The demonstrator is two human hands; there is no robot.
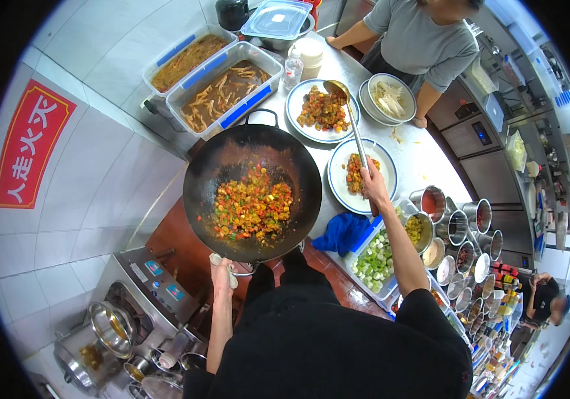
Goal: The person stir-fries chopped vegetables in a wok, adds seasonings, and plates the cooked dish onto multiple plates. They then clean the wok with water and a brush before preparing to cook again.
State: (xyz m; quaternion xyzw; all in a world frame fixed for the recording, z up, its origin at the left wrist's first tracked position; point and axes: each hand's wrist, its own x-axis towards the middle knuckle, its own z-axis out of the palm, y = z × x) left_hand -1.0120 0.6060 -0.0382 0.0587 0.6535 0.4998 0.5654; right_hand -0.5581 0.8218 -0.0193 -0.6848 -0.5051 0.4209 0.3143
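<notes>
My left hand [221, 274] grips a handle of the black wok [205, 172] through a pale cloth [234, 279]. Diced food [252, 204] in red, yellow and green lies in the wok. My right hand [374, 183] is closed on the handle of a long metal ladle [357, 127], whose bowl rests over a blue-rimmed plate [295, 112] bearing a heap of diced food. Below my right hand, a second blue-rimmed plate [337, 174] holds a smaller portion, partly hidden by the hand.
Two plastic tubs [172, 112] of food in brown liquid stand at upper left. A blue cloth [342, 233] lies beside a tub of chopped scallions [374, 262]. Steel containers [429, 202] crowd the right. A person [427, 45] leans on the steel table; another person [544, 301] is at far right.
</notes>
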